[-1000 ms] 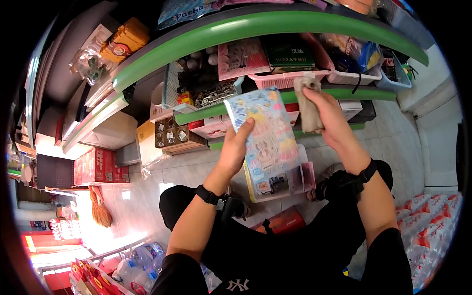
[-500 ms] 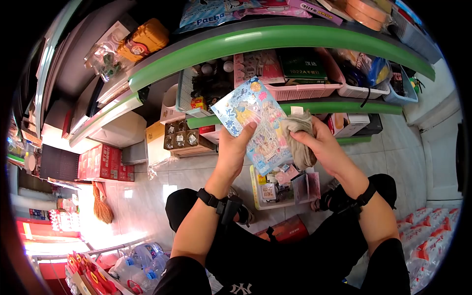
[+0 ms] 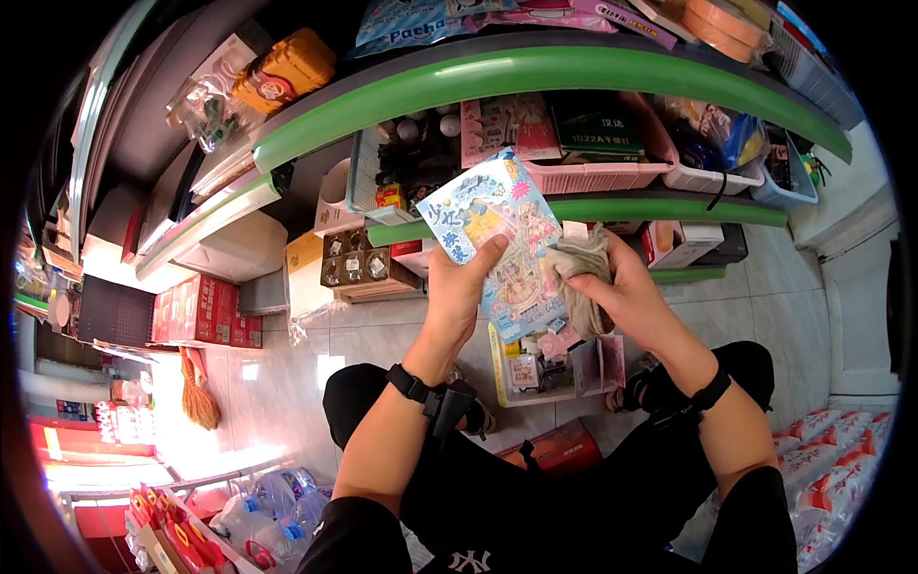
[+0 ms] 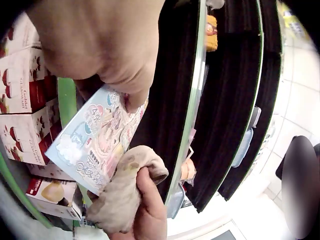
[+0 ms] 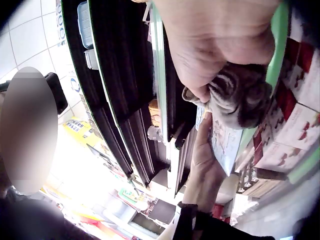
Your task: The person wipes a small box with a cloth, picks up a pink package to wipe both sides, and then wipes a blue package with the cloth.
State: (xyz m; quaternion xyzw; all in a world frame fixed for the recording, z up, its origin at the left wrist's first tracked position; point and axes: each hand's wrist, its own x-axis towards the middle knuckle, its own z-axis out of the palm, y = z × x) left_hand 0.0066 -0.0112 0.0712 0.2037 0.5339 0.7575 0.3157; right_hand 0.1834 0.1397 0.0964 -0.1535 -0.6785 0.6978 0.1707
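Observation:
My left hand (image 3: 464, 292) grips a thin, light-blue illustrated booklet (image 3: 524, 273) by its left side, thumb across the cover. Cartoon figures and large Chinese characters decorate the cover, which tilts in front of the shelf. In my right hand (image 3: 633, 295) is a crumpled beige-grey cloth (image 3: 585, 253), bunched between thumb and fingers, overlapping the booklet's right edge. From the left wrist, the cloth (image 4: 120, 200) shows dark stains and lies against the booklet (image 4: 85, 142). The right wrist view has the cloth (image 5: 237, 97) over part of the cover.
Beneath the booklet, a white bin (image 3: 540, 397) of small goods stands on the tiled floor between the knees. A green-edged shelf (image 3: 535, 72) arches above a pink basket (image 3: 598, 177) and a blue basket (image 3: 363, 182). Boxed glasses (image 3: 356, 268) sit lower left; bottled packs (image 3: 827, 469) lie at right.
The cloth came from upper right, apart from the booklet, down and left onto its right edge. The booklet turned counterclockwise, its top now leaning left. The last half second brought only slight shifts.

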